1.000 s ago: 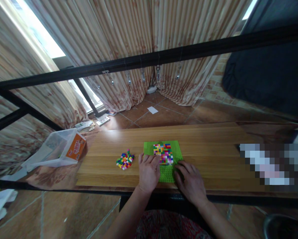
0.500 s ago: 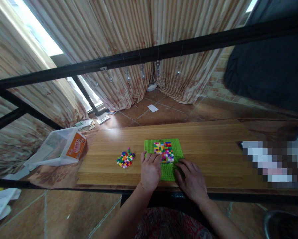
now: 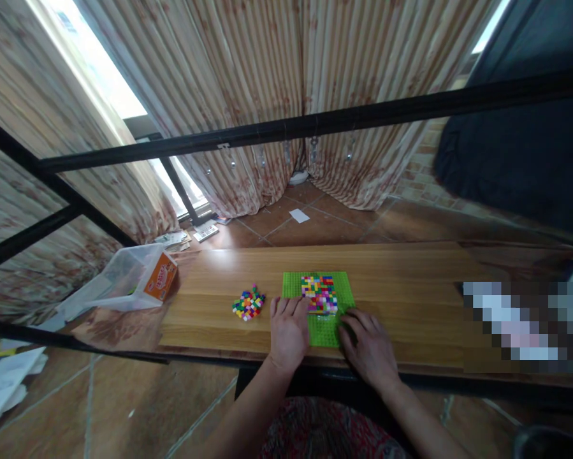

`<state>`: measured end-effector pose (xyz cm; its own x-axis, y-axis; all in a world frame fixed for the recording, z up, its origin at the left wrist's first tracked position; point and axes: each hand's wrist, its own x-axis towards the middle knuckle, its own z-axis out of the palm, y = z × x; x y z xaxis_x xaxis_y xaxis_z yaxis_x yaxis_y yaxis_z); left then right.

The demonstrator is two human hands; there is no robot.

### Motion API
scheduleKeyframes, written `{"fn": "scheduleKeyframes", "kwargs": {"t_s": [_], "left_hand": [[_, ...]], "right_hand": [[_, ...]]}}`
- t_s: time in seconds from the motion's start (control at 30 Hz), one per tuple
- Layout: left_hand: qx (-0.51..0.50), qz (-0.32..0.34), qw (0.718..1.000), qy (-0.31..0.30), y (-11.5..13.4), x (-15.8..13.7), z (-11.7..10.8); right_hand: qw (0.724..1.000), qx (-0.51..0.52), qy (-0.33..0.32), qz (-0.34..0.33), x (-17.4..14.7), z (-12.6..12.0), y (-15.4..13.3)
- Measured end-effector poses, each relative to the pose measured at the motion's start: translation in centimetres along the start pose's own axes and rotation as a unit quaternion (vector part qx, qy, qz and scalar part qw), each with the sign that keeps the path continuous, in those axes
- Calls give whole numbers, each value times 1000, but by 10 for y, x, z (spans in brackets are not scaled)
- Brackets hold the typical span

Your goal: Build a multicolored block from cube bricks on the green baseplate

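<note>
A green studded baseplate [image 3: 324,335] lies on the wooden tabletop in front of me. On its upper middle sits a block of small multicoloured building bricks [image 3: 319,294] set tightly together. My left hand [image 3: 290,335] covers the plate's left edge, its fingers bent and close together, the thumb side against the block's lower left corner. Whatever may be between those fingertips is hidden. At the plate's lower right edge rests my right hand [image 3: 369,347], fingers stretched loosely and thumb apart, touching the plate. Left of the plate is a loose pile of bricks [image 3: 248,305].
A clear plastic bin [image 3: 133,306] with an orange label lies at the table's left end. Black metal bars [image 3: 267,143] cross beyond the wooden tabletop [image 3: 420,287]. A blurred-out item [image 3: 515,322] lies at the right. Curtains hang behind.
The camera view has shifted slightly, so the table and bin appear a little further right. Both hands stay at the baseplate in nearly the same pose.
</note>
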<state>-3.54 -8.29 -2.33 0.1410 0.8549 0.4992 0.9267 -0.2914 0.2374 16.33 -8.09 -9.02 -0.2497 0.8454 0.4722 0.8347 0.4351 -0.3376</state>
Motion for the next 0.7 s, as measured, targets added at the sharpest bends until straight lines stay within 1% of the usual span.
{"fn": "scheduleKeyframes", "kwargs": {"t_s": [0.1, 0.23, 0.37, 0.47, 0.57, 0.7], "left_hand": [[-6, -50, 998, 34, -15, -16, -7], [10, -130, 990, 50, -48, -48, -16], [20, -226, 971, 71, -76, -76, -26], [19, -289, 954, 73, -87, -83, -31], [24, -308, 949, 63, -92, -79, -31], [35, -280, 958, 53, -96, -68, -26]], "right_hand": [[1000, 2, 0, -3, 0, -1, 0], [1000, 2, 5, -9, -2, 1, 3], [1000, 5, 12, -14, -4, 4, 7], [1000, 0, 8, -14, -5, 5, 8], [1000, -10, 7, -12, -5, 4, 7], [1000, -9, 10, -13, -5, 4, 7]]}}
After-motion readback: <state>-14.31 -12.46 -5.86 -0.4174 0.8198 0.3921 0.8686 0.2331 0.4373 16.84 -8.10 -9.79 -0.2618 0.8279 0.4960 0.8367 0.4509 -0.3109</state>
